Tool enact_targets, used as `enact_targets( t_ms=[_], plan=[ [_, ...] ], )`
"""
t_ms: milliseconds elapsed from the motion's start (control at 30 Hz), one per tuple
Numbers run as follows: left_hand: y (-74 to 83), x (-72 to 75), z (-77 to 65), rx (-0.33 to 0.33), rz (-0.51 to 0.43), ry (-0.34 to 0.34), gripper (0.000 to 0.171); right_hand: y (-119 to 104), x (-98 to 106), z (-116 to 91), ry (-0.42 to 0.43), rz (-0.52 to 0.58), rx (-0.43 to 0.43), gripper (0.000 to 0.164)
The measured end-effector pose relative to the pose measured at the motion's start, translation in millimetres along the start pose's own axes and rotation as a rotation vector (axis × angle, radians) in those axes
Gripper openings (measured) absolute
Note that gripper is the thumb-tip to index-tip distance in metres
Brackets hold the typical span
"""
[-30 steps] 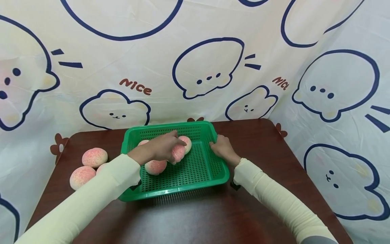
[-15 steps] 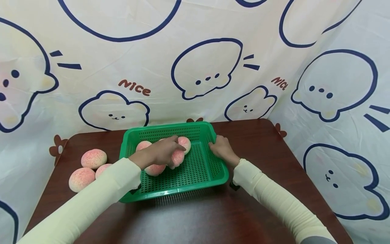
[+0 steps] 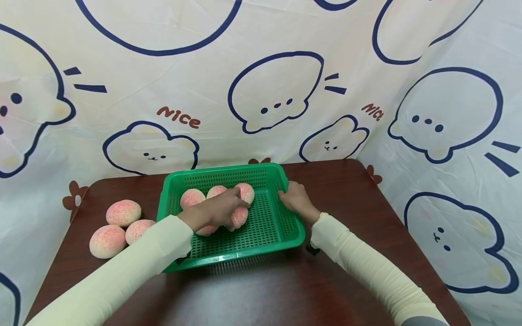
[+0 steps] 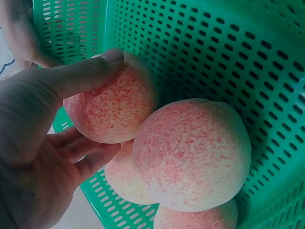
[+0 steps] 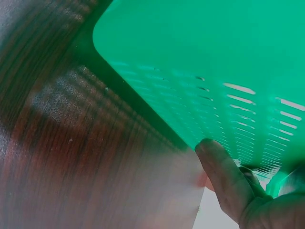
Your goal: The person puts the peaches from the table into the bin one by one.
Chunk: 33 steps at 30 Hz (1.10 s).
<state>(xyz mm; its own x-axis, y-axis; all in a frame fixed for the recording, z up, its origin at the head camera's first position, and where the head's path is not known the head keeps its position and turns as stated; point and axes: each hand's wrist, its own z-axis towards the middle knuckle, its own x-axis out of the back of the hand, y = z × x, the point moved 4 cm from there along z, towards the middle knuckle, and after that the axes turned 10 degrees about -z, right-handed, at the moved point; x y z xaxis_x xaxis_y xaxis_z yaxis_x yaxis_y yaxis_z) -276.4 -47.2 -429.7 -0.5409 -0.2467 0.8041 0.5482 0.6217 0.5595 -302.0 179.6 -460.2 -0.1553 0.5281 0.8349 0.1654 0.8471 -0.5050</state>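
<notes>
On the left part of the table (image 3: 253, 299), 3 peaches lie clustered on dark reddish-brown wood grain: a rear peach (image 3: 123, 213), a front peach (image 3: 108, 242) and a third peach (image 3: 139, 230) partly behind my cream left sleeve (image 3: 118, 271); just right of them stands the green basket (image 3: 244, 253), its walls and floor pierced with slots, with 5 peaches visible inside it. At the basket's left end sits a pink-flushed peach (image 3: 192, 198); nearer me a low peach (image 3: 207, 231) is mostly covered by my wrist and hand; beyond my knuckles a back peach (image 3: 216, 190) shows only its top. My left hand (image 3: 220, 208) reaches over these from the left and pinches the held peach (image 4: 116, 105), around the middle of the basket, my thumb (image 4: 86, 76) laid across its speckled skin and my fingers (image 4: 99, 160) curled along its other side; the left wrist view shows it close against a larger-looking neighbour (image 4: 190, 155); I cannot tell whether it touches the basket floor. Just behind it, the rightmost peach (image 3: 246, 193) rests beside my fingertips; farther right the slotted floor continues to the end wall, where my right hand (image 3: 298, 200) grips the rim with bent fingers; my right sleeve (image 3: 367, 262) slants down toward the lower right, a small dark object (image 3: 312, 249) showing under its cuff; rising at the right is white cloth (image 3: 469, 181) printed with navy animal outlines, which also runs behind the table.
</notes>
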Motion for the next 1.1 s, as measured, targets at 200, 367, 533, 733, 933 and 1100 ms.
enact_targets(
  t_ms=[200,367,533,733,933,1100],
  plan=[
    [-3.2,-3.4,2.5,0.022,0.010,0.001,0.072,-1.1,-0.3,-1.3,-0.003,0.008,-0.007,0.019],
    [-5.5,-4.7,3.8,0.044,0.006,0.003,0.073,-1.8,0.4,-2.1,-0.005,0.008,-0.001,0.018],
    [-5.3,-6.3,5.1,0.039,0.005,-0.005,0.073,-2.0,1.2,-2.0,-0.001,-0.002,0.001,0.018],
    [-5.6,-8.6,6.2,0.054,0.010,-0.013,0.072,-1.6,0.0,-1.3,-0.007,0.013,-0.003,0.018],
    [-6.1,-9.8,5.6,0.064,-0.004,-0.032,0.073,-0.7,-0.9,-0.3,-0.012,0.002,-0.020,0.020],
    [-5.7,-10.3,5.8,0.053,0.028,-0.030,0.074,0.1,0.1,0.4,-0.012,-0.010,-0.026,0.024]
  ],
)
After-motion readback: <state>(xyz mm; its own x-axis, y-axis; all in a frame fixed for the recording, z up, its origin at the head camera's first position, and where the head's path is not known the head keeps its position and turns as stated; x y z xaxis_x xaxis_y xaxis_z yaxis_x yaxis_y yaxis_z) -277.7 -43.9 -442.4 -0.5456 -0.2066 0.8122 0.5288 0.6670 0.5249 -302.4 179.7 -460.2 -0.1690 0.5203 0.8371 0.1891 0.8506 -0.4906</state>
